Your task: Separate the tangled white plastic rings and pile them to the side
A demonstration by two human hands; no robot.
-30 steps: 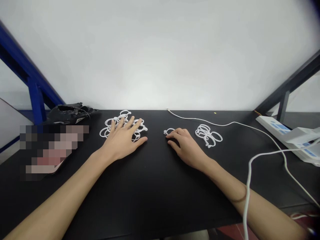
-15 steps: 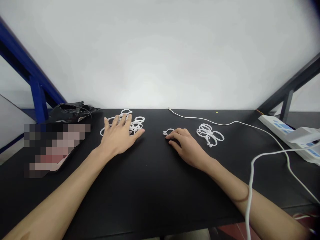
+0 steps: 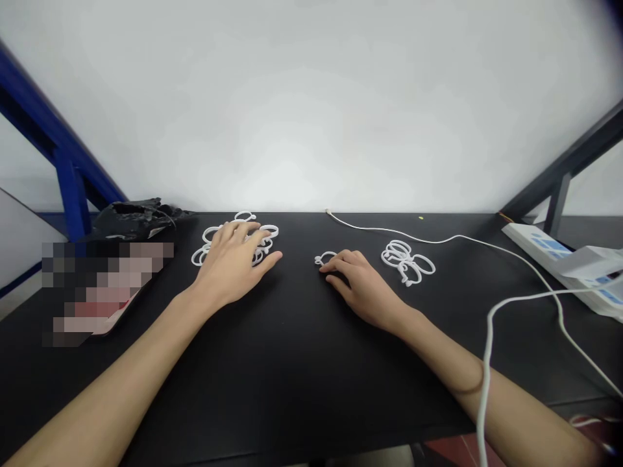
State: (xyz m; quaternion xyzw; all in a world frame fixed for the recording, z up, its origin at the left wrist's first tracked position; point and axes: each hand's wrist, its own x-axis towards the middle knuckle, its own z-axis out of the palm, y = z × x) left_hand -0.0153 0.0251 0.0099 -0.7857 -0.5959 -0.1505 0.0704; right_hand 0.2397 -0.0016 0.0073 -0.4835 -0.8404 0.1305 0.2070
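My left hand point(image 3: 231, 266) rests over a pile of white plastic rings point(image 3: 267, 242) with small round knobs, left of the middle on the black table. Its fingers are curved and the thumb stands apart; the hand covers part of the pile. Right of the middle, my right hand point(image 3: 363, 282) lies palm down with bent fingers, the thumb apart from them. At its fingertips lies a single white ring point(image 3: 318, 260), partly hidden behind the fingers. A second group of similar rings point(image 3: 406, 263) sits to the right of this hand.
A white cable point(image 3: 389, 230) runs across the back to a white power strip point(image 3: 542, 243) at right; a thicker one point(image 3: 488, 350) hangs over my right forearm. Crumpled black plastic point(image 3: 134, 220) and a partly blurred phone-like object point(image 3: 114, 318) lie left. A pale wall point(image 3: 311, 117) rises behind.
The spread fingers of my left hand have drawn together and curled over the pile, uncovering rings at its left. My right hand and the single ring look almost unchanged.
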